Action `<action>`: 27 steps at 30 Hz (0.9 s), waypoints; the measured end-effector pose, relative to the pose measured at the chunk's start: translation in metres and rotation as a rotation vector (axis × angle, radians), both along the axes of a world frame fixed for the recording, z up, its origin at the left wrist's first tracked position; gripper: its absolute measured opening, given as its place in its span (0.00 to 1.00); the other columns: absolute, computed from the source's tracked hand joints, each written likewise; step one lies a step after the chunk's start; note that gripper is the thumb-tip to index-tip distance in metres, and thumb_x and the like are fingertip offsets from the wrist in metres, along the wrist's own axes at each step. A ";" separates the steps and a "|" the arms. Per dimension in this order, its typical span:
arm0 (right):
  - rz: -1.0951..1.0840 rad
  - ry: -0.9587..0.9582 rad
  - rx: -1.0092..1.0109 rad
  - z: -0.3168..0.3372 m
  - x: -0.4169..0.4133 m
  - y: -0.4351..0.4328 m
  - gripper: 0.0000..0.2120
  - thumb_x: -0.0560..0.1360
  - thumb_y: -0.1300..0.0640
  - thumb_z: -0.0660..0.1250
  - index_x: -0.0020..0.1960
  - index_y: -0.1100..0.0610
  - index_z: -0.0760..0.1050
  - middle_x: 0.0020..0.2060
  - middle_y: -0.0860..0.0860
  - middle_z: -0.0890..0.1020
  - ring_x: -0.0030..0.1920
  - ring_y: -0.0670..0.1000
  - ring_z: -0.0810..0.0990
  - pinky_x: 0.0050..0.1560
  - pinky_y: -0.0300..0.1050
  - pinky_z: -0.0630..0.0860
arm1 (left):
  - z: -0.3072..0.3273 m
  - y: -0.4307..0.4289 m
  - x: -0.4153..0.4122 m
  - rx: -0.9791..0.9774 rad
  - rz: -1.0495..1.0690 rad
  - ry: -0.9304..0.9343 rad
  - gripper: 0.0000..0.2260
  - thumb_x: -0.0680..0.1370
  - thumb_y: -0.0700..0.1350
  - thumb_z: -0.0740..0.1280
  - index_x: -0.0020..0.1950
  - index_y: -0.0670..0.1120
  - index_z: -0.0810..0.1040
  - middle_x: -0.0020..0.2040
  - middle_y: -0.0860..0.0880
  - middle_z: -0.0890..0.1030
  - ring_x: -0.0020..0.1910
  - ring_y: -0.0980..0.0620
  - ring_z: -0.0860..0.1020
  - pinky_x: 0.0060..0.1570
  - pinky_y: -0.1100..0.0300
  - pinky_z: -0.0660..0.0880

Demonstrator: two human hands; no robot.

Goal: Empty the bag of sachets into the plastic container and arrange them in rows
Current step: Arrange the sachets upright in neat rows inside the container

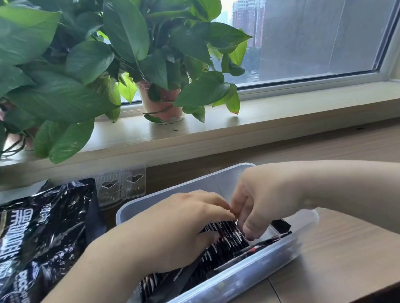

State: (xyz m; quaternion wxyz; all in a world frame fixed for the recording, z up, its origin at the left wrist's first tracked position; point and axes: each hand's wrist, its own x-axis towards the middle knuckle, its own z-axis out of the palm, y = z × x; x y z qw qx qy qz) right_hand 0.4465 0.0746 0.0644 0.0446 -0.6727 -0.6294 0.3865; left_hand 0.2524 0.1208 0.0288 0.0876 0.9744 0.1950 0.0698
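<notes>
Fingers (223, 205) of your left hand (179, 228) are pressed together flat on a bundle of sachets (228, 243), squaring it up; right hand (262, 199) curls in, fingertips pinching the bundle's top edge to pull it upright. Both hands sit inside the plastic container (135, 209), which looks like sorting, not dumping. More sachets lie loose and flat near the front wall. Bag (28, 252) lies slack on the table (337, 255) just left of the container, probably emptied. Rows not yet formed
</notes>
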 end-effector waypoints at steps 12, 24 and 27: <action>0.067 -0.166 0.134 0.034 0.009 0.009 0.16 0.74 0.70 0.70 0.59 0.58 0.81 0.43 0.47 0.89 0.39 0.40 0.87 0.52 0.40 0.83 | 0.003 -0.006 0.001 -0.070 0.007 0.171 0.22 0.81 0.46 0.57 0.72 0.65 0.68 0.69 0.60 0.65 0.70 0.61 0.56 0.74 0.60 0.54; 0.692 -0.803 0.295 0.021 0.012 -0.001 0.22 0.76 0.64 0.63 0.65 0.45 0.79 0.56 0.44 0.81 0.55 0.48 0.79 0.54 0.44 0.78 | 0.001 -0.004 0.003 -0.058 0.005 0.197 0.24 0.75 0.51 0.52 0.69 0.64 0.71 0.73 0.64 0.67 0.74 0.60 0.55 0.76 0.58 0.54; 0.778 -0.919 0.188 0.020 0.007 -0.001 0.25 0.71 0.67 0.62 0.62 0.47 0.80 0.39 0.44 0.71 0.36 0.44 0.69 0.32 0.40 0.67 | 0.000 -0.003 0.003 -0.053 0.006 0.192 0.23 0.75 0.51 0.52 0.68 0.64 0.71 0.71 0.64 0.68 0.73 0.60 0.56 0.75 0.57 0.55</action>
